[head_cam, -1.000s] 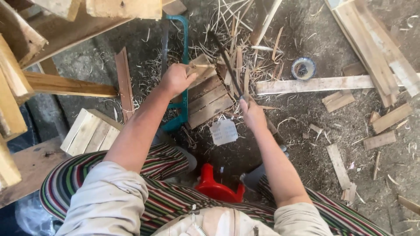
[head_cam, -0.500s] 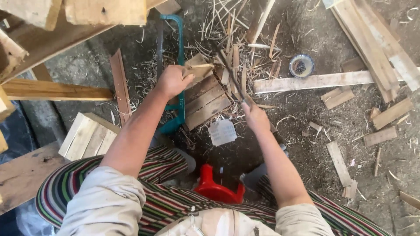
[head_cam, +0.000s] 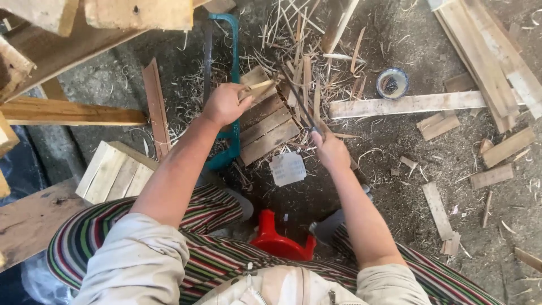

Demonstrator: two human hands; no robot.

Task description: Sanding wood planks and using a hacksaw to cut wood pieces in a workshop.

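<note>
My left hand (head_cam: 224,104) grips a thin pale wood strip (head_cam: 257,87) held over a small slatted wooden block (head_cam: 270,124) on the ground. My right hand (head_cam: 330,149) is closed on the handle of a long dark blade (head_cam: 299,99), which points up and left toward the strip. Thin wood splinters and shavings (head_cam: 307,42) lie scattered beyond the block. A green-framed saw (head_cam: 232,79) lies under my left wrist.
A red plastic stool (head_cam: 276,240) sits between my striped-trousered legs. A white scrap (head_cam: 288,168) lies before it. Planks (head_cam: 406,104) and offcuts (head_cam: 437,209) litter the right; a small round tin (head_cam: 392,83) stands there. A slatted crate (head_cam: 116,169) and beams (head_cam: 68,113) are left.
My left hand has shifted slightly with the strip; my right hand has drawn the blade a little lower and toward me. The view has tilted slightly.
</note>
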